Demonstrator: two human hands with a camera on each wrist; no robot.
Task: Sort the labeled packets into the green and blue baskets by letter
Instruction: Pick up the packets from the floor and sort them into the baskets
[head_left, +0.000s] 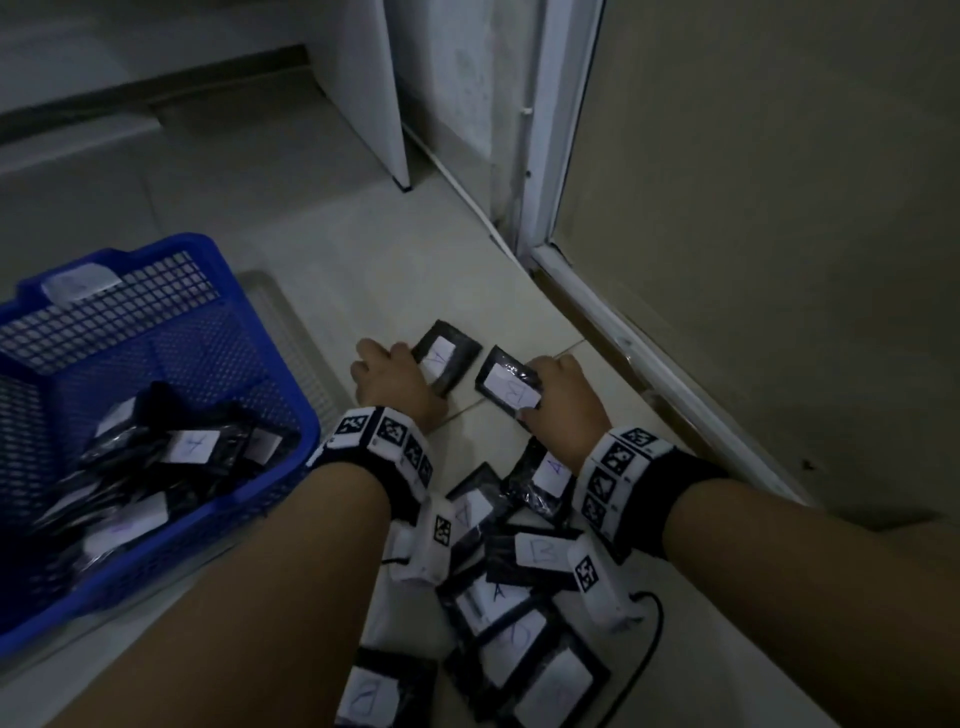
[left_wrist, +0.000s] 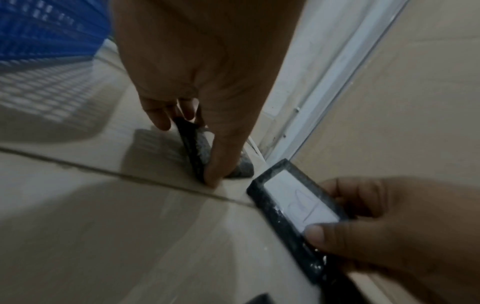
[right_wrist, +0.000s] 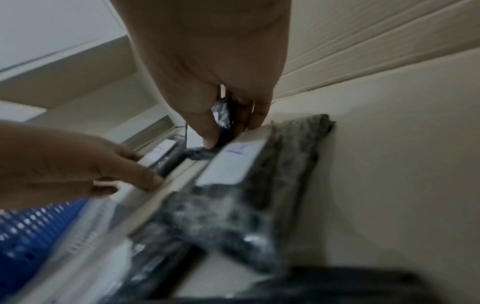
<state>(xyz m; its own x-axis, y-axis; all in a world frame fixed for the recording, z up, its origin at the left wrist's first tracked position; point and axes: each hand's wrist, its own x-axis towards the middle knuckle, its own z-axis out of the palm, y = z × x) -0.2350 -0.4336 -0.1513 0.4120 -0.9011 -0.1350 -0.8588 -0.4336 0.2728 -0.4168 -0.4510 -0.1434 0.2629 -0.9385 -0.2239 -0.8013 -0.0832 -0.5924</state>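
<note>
On the tiled floor ahead, my left hand (head_left: 415, 366) pinches a black packet (head_left: 451, 358) whose white label reads A. In the left wrist view the left hand (left_wrist: 192, 150) has this A packet (left_wrist: 241, 168) tipped up on its edge. Just to the right, my right hand (head_left: 535, 389) grips a black packet labelled B (head_left: 506, 387), thumb on the label (left_wrist: 298, 203). The right hand (right_wrist: 228, 127) closes on its dark edge. The blue basket (head_left: 130, 332) stands at the left with several packets inside. No green basket is in view.
A heap of labelled black packets (head_left: 519, 577) lies on the floor between my forearms. A door frame and sill (head_left: 649, 374) run along the right. A white cabinet (head_left: 363, 104) stands at the back. A pale mesh tray (head_left: 296, 332) lies beside the basket.
</note>
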